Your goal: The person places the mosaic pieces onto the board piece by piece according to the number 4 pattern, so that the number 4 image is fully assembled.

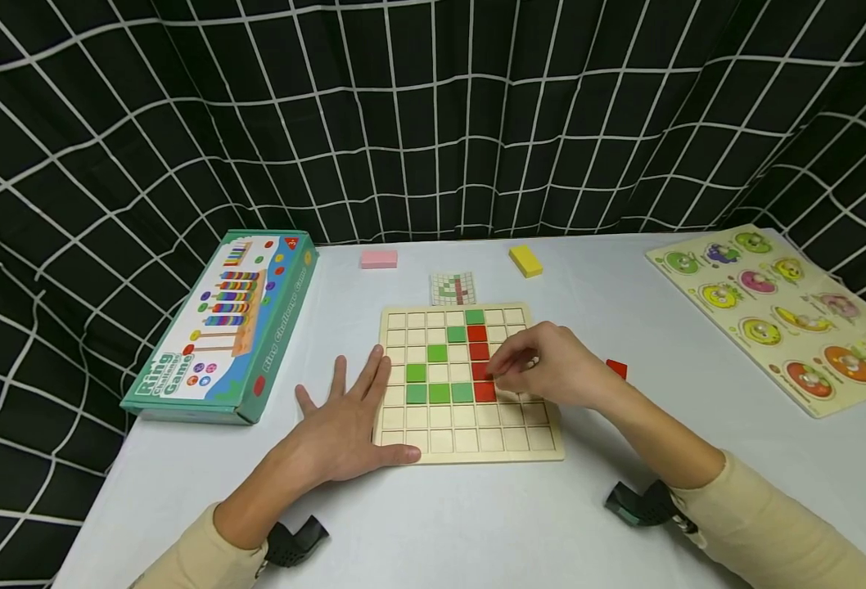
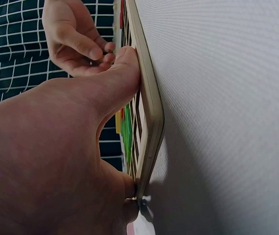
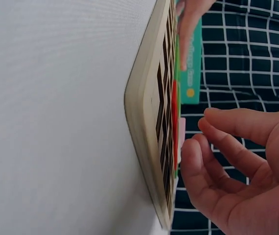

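Observation:
A wooden grid board [image 1: 470,456] lies flat on the table, with several green tiles [image 1: 439,393] and a column of red tiles [image 1: 480,352] set in its squares. My left hand [image 1: 345,429] is spread at the board's left side, its thumb on the front edge and fingertips along the left edge. Over the right half of the board hovers my right hand [image 1: 551,364], fingers loosely bent beside the red column. In the right wrist view, the right hand [image 3: 242,171] shows nothing between its thumb and fingers. A small printed pattern card [image 1: 452,289] lies behind the board.
A red block [image 1: 616,369] sits partly hidden behind the right forearm. Pink [image 1: 379,259] and yellow [image 1: 525,261] blocks lie at the back. The Ring Challenge Game box [image 1: 219,327] stands left; a fruit picture board [image 1: 787,311] lies right. Black grid-patterned cloth [image 1: 433,123] hangs behind.

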`<state>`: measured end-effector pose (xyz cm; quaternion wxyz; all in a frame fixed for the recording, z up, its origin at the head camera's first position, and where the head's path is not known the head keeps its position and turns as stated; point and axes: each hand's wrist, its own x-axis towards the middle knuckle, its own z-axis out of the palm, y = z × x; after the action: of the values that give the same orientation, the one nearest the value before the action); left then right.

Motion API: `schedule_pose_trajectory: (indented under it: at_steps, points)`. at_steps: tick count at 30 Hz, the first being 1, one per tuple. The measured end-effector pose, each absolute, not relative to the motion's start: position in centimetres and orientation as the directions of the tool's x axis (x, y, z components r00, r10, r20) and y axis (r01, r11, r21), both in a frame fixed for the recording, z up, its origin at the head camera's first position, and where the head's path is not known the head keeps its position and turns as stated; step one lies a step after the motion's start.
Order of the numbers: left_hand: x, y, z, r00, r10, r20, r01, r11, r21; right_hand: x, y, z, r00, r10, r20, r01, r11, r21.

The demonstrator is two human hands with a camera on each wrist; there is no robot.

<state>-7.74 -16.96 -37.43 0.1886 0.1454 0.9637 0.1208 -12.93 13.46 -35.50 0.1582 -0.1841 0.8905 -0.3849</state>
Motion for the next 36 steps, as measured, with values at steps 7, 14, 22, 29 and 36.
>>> schedule_pose_trajectory:
  at_steps: [7, 14, 22, 29, 36]
  points:
    - [-7.7, -16.9, -37.3, -0.886, 0.327, -0.328, 0.237, 0.929, 0.285, -12.6, 14.9, -35.1, -0.9, -0.419, -0.119, -0.2, 0.641, -0.741]
    - [-7.7, -16.9, -37.4, -0.887, 0.325, -0.329, 0.237, 0.931, 0.279, -12.3, 16.7, -34.6, -0.917, -0.374, -0.141, -0.153, 0.654, -0.741]
    - [-7.8, -16.9, -37.4, -0.886, 0.326, -0.33, 0.235, 0.929, 0.287, -12.3, 18.8, -34.0, -0.931, -0.341, -0.131, -0.161, 0.706, -0.69]
    - [-7.8, -16.9, -37.4, -0.886, 0.321, -0.336, 0.228, 0.93, 0.287, -12.2, 20.5, -33.6, -0.928, -0.334, -0.166, -0.151, 0.744, -0.651]
    - [-7.8, -16.9, -37.5, -0.886, 0.318, -0.339, 0.22, 0.929, 0.297, -12.3, 21.7, -33.5, -0.909, -0.37, -0.191, -0.167, 0.745, -0.646]
